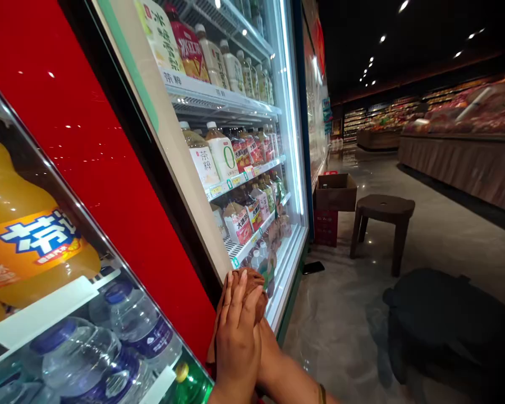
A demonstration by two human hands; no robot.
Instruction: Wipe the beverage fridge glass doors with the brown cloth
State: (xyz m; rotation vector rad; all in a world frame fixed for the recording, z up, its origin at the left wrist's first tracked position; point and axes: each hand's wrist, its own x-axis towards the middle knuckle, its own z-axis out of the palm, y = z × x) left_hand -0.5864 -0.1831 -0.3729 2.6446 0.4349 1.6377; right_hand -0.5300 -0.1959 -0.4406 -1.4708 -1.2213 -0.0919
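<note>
A bunched brown cloth point(255, 289) is gathered between my two hands, in front of a lit drinks cooler point(292, 140). My left hand point(238, 331) lies over the near side of the cloth, its fingers pointing up and closed on it. Behind it, my right hand point(266, 336) presses in against the cloth; most of its fingers are hidden, and a bracelet point(322, 394) shows on that wrist. Both hands are close to the lower part of the cooler's frame. Whether the cloth touches the frame I cannot tell.
Bottled drinks point(223, 154) fill the cooler's shelves. At left, a red panel point(109, 146) adjoins another cooler with orange soda point(37, 235) and water bottles point(88, 359). On the floor stand brown stools point(385, 207), a dark stool point(446, 314), a carton point(335, 193) and a phone point(313, 267).
</note>
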